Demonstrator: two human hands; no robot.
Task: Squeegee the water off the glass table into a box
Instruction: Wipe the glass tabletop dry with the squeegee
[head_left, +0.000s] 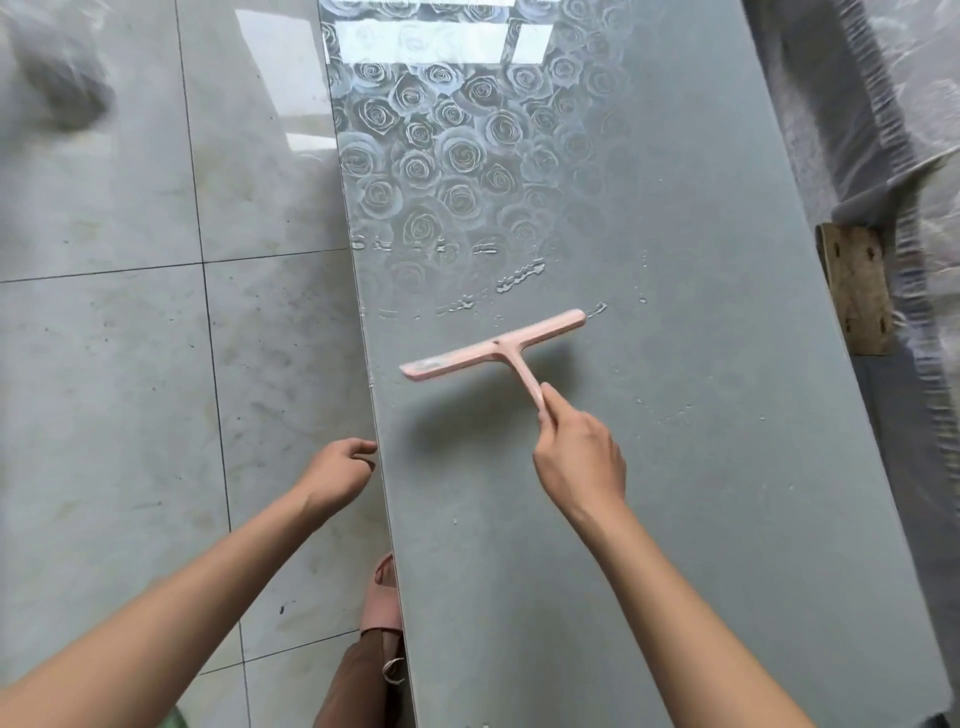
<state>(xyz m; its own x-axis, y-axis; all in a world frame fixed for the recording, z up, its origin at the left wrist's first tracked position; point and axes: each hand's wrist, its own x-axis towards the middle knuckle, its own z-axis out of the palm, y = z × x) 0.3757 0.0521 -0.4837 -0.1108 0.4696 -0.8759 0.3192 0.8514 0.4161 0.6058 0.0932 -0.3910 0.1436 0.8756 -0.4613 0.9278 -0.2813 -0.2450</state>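
Note:
A pink T-shaped squeegee (493, 345) lies with its blade on the grey glass table (675, 467), slanted up to the right. My right hand (579, 457) grips the end of its handle. Streaks and beads of water (519, 275) sit on the glass just beyond the blade, over a rose pattern. My left hand (337, 470) hovers at the table's left edge with fingers loosely curled, holding nothing. No box is in view.
Pale floor tiles (130, 364) spread to the left of the table. My foot in a pink sandal (384, 597) stands by the table's edge. At the right are plastic-wrapped furniture (909, 130) and a wooden block (854, 291).

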